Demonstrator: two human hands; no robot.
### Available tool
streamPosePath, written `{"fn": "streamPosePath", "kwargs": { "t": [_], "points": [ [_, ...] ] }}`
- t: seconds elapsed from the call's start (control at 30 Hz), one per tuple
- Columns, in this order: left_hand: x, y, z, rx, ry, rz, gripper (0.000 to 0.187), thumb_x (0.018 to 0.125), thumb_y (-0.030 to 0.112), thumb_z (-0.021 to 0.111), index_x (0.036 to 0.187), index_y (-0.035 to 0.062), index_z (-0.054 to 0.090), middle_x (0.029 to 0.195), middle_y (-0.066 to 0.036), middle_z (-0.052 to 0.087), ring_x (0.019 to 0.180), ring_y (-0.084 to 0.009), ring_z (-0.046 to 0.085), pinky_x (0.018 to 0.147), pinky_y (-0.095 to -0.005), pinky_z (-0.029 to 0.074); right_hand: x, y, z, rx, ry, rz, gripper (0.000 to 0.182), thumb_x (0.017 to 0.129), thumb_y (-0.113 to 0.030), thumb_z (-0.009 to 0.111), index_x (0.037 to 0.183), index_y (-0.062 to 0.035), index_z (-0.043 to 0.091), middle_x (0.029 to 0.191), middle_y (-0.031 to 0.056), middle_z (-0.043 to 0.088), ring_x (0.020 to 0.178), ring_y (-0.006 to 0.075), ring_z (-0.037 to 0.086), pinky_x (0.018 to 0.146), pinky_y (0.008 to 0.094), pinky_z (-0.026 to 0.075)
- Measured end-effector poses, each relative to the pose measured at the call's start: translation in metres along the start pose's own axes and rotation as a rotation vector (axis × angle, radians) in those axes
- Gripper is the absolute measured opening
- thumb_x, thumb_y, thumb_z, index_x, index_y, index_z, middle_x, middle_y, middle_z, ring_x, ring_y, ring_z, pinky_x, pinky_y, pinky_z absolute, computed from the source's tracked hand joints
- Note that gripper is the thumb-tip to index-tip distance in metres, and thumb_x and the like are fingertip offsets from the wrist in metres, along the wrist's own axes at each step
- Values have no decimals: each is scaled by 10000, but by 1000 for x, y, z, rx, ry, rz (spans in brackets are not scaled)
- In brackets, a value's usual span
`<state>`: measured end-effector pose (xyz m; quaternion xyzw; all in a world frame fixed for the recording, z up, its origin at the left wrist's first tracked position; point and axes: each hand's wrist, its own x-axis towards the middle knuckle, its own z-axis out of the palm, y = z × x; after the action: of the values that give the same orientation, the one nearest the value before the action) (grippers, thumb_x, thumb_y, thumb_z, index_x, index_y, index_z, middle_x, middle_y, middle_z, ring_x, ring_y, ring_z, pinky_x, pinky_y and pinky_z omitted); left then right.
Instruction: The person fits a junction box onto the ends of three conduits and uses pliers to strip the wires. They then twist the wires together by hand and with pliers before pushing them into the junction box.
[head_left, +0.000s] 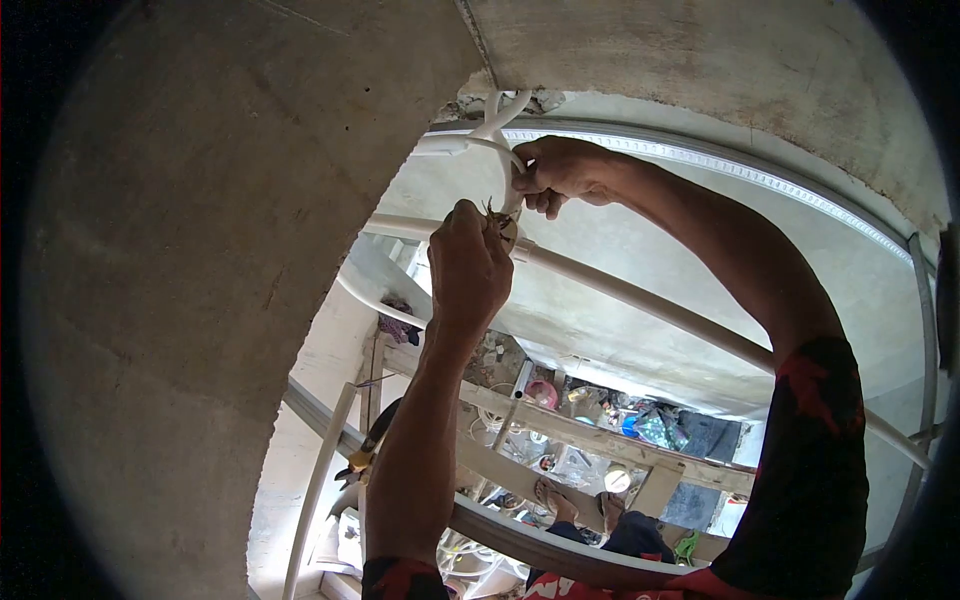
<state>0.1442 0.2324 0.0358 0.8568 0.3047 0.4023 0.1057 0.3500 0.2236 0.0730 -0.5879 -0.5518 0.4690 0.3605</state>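
Note:
My left hand (470, 262) is raised with its fingers closed at a round junction box (510, 234). Thin wires (494, 212) stick out beside its fingertips, and the back of the hand hides most of the grip. To the right and slightly higher, my right hand (565, 172) is curled with its fingertips against a bent white conduit (512, 155). Other white tubes (490, 128) cross just above, near a broken gap in the concrete.
A long pale pipe (640, 298) runs right from the box. A perforated metal channel (720, 160) curves behind my right arm. By my left forearm is a yellow-and-black handled tool (355, 466). Wooden planks (590, 435) cross far below, above a cluttered floor; my feet (610, 508) show there.

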Motion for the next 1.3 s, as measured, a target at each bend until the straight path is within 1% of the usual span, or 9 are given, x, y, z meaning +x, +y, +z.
{"fn": "streamPosePath", "kwargs": {
  "t": [0.3, 0.47, 0.53, 0.67, 0.93, 1.13, 1.2, 1.27, 1.3],
  "points": [
    [0, -3, -1, -14, -14, 17, 160, 902, 16, 621, 820, -28, 492, 719, -237, 603, 680, -449, 626, 634, -533, 469, 10, 4, -2, 4, -65, -12, 102, 1024, -63, 540, 1076, 13, 585, 858, 105, 621, 759, 189, 619, 651, 358, 566],
    [-1, -3, -2, -49, -37, 5, 163, 903, 40, 626, 814, -31, 509, 721, -230, 620, 688, -441, 639, 642, -526, 480, 10, 1, 3, -65, -8, -37, 88, 1019, -59, 543, 1056, 9, 585, 850, 108, 623, 716, 182, 614, 606, 330, 558],
    [-1, -1, -4, -43, -29, -62, 243, 951, 170, 652, 821, -4, 544, 743, -196, 664, 702, -384, 659, 691, -519, 476, 12, 8, 0, -21, -26, -56, 91, 1022, -72, 551, 1052, 6, 585, 845, 105, 623, 713, 181, 616, 603, 326, 558],
    [-1, 0, -5, -28, -22, -133, 223, 948, 156, 650, 838, -11, 551, 758, -203, 674, 727, -377, 678, 716, -503, 498, 12, 18, -4, 55, -94, -121, 111, 1028, -104, 566, 1036, 7, 578, 843, 102, 622, 733, 184, 627, 619, 325, 564],
    [-3, -3, -7, -116, -85, -15, 177, 893, 111, 713, 927, -24, 603, 788, -179, 703, 810, -342, 717, 769, -445, 538, 16, 20, 1, 2, -23, -95, 131, 1037, -128, 559, 1019, -1, 587, 816, 87, 631, 707, 172, 622, 617, 335, 559],
    [-3, -4, -4, -156, -91, -147, 128, 843, 54, 740, 930, -6, 668, 906, -165, 740, 924, -298, 733, 864, -396, 543, 20, 24, -1, 47, -42, -82, 152, 1018, -156, 592, 1036, -6, 608, 819, 70, 628, 719, 169, 605, 631, 323, 536],
    [-7, -7, 4, -153, -99, -210, 104, 824, 25, 742, 896, -12, 678, 961, -194, 708, 931, -313, 705, 850, -406, 547, 22, 23, -4, -117, -27, -156, 216, 1019, -222, 615, 1033, -7, 610, 822, 58, 618, 748, 160, 601, 654, 323, 542],
    [-11, -10, 6, 100, 97, 67, 104, 810, -2, 737, 890, -36, 680, 962, -206, 650, 895, -338, 667, 805, -431, 554, 20, 19, -3, -167, 3, -165, 229, 1010, -231, 625, 1012, -3, 609, 821, 58, 615, 760, 159, 605, 674, 325, 563],
    [-9, -12, 5, 59, 47, 67, 106, 798, -32, 724, 890, -50, 675, 958, -204, 597, 884, -346, 631, 768, -458, 551, 17, 19, -1, -144, 26, -191, 225, 1001, -223, 625, 992, 1, 608, 819, 63, 616, 752, 163, 619, 684, 328, 587]
  ]
}}
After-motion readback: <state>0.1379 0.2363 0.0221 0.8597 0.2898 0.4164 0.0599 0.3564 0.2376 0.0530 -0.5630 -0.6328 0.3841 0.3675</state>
